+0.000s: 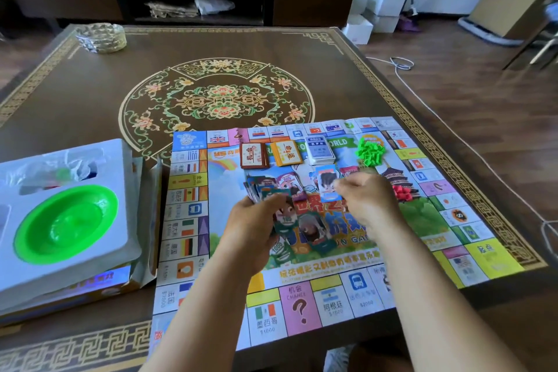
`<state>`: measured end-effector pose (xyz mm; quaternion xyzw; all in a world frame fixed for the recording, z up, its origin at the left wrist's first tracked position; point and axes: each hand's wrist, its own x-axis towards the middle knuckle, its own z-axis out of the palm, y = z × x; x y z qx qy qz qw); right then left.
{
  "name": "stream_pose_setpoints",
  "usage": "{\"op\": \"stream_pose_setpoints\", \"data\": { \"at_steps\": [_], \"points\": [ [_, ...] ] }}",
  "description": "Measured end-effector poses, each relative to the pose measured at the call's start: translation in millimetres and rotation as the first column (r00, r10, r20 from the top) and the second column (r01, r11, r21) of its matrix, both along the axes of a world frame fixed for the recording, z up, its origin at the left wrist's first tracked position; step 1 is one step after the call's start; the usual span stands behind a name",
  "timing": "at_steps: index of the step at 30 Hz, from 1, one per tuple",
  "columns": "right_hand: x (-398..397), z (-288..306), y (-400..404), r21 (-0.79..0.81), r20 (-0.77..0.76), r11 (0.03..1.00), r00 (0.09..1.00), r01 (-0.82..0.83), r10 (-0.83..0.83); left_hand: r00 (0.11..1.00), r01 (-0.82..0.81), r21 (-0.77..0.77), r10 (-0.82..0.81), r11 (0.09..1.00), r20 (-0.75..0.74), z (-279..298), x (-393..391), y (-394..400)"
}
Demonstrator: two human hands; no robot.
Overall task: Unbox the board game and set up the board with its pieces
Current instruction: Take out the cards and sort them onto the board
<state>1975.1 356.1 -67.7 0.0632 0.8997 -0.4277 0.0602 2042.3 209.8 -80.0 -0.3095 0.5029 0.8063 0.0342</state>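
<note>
The paper game board [302, 305] lay unfolded on the near right part of the dark patterned table [90, 93], its near edge hanging over the table's front. Legible squares along the near edge read "CHANCE" with a question mark, "$1000" and "$2000"; "WORLD" showed in part near the far edge.

The left hand [253, 229] gripped a fanned bundle of play money [271, 190], with notes marked "100", "500" and "1000". The right hand [365, 199] pinched a single note [327, 186] between thumb and fingers, held above the board's centre.

On the far part of the board stood a brown card deck [254, 155], a yellow card deck [286, 153] and a blue-backed card deck [319, 150] in a row. A heap of green houses [370, 151] lay to their right, and red pieces [403, 193] nearer the right hand.

To the left of the board, a white plastic tray [114, 220] holding a green bowl [65, 223] sat on the game box [90, 287].
</note>
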Motion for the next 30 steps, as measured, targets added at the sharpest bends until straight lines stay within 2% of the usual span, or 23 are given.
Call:
{"op": "stream_pose_setpoints", "data": {
  "at_steps": [6,10,12,14,16,18,21,24,27,30],
  "points": [
    [-38.0,-11.9,-5.5,0.231,0.109,0.971,0.993,-0.064,0.039,0.999,0.020,-0.025,-0.021,0.999,-0.034,-2.9,-0.5,-3.6],
    [-41.4,-11.0,-8.8,0.284,0.093,0.957,0.995,-0.062,0.037,0.999,-0.016,0.005,0.016,1.000,-0.040,-3.8,-2.5,-6.4],
    [-31.1,-2.4,-11.1,0.187,0.071,0.979,0.995,-0.077,0.065,0.999,-0.032,0.005,0.032,0.999,-0.029,-3.9,-2.8,-6.0],
    [-12.0,10.4,-14.5,-0.032,0.127,0.991,0.983,-0.131,0.134,0.999,-0.037,-0.004,0.037,0.999,-0.025,-3.9,-2.5,-4.9],
    [7.8,19.0,-16.9,-0.218,0.190,0.957,0.953,-0.191,0.234,0.999,-0.037,-0.013,0.036,0.999,-0.025,-2.5,-1.8,-3.0],
    [21.3,16.8,-17.7,-0.326,0.203,0.919,0.933,-0.221,0.297,0.999,-0.024,-0.027,0.023,0.999,-0.038,-1.5,0.0,-1.0],
    [30.4,5.6,-20.1,-0.397,0.204,0.909,0.952,-0.131,0.226,0.999,0.002,-0.009,-0.002,1.000,-0.046,2.3,3.2,0.0],
    [30.7,6.3,-14.6,-0.327,0.183,0.943,0.975,-0.058,0.123,1.000,0.025,0.059,-0.024,0.998,-0.012,8.2,4.6,-4.4],
    [29.5,11.4,-1.9,-0.129,0.161,0.988,0.981,-0.084,0.105,1.000,-0.007,0.078,0.007,0.997,0.000,9.1,3.0,-14.3],
    [27.7,7.1,3.6,0.034,0.227,0.991,0.967,-0.131,0.120,1.000,-0.031,0.063,0.031,0.998,0.003,7.3,3.1,-19.1]
  ]
}}
